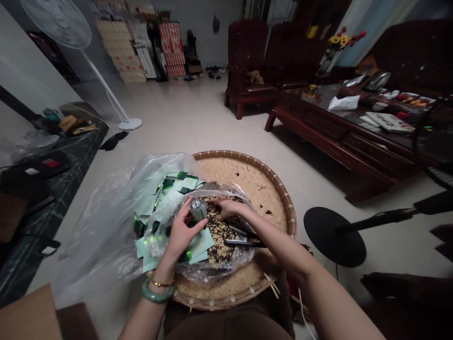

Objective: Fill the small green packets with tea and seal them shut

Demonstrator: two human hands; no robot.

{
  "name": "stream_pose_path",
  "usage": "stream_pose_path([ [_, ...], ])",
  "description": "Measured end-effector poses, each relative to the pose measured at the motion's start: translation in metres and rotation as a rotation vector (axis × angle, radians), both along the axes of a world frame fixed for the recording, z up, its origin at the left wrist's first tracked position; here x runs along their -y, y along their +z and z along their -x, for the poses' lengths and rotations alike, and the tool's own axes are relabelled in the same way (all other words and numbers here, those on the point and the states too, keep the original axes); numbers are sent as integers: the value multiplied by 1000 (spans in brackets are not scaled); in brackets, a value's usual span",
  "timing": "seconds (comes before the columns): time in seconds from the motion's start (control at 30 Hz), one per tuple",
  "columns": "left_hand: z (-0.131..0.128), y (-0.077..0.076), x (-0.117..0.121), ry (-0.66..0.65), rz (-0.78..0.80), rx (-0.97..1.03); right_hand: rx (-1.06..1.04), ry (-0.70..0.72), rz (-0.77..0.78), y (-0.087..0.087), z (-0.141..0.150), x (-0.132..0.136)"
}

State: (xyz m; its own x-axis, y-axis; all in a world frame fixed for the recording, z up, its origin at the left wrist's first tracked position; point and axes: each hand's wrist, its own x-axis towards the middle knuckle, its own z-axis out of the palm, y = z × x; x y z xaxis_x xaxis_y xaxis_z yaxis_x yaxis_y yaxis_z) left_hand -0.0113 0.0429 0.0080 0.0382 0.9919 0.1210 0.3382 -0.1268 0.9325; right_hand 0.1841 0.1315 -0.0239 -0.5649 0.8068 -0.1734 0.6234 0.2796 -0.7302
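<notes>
My left hand (184, 230) is closed around a small silver-green foil packet (198, 208), held upright. Over the loose dark and pale dried mix (221, 231), my right hand (228, 208) reaches beside the packet, its fingers curved and apart; some fingertips are hard to make out. The mix lies in a clear plastic bag (244, 259) on a round woven bamboo tray (288, 208). A metal tool with two slim arms (237, 242) rests on the mix under my right forearm. Several pale green packets (143, 203) fill another clear bag (106, 241) at the left.
A black round fan base (334, 236) stands on the floor right of the tray. A white fan (130, 123) is at the far left, near a dark marble ledge (79, 167). A low wooden table (318, 137) stands at the right; a cardboard box (30, 314) is at lower left.
</notes>
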Motion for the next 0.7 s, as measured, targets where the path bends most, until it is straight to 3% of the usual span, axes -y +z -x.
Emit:
stream_pose_path([
  [0.2, -8, -1, 10, -63, 27, 33, 38, -55, 27, -17, 5, 4],
  [0.37, -10, -10, 13, -4, -1, 21, -7, -107, 24, -11, -4, 9],
  [0.53, -13, -12, 16, 58, -101, -70, -89, -156, 12, 17, -27, 23],
  [0.7, -21, -11, 18, 57, -161, -134, -216, -126, 64, 67, -40, 38],
])
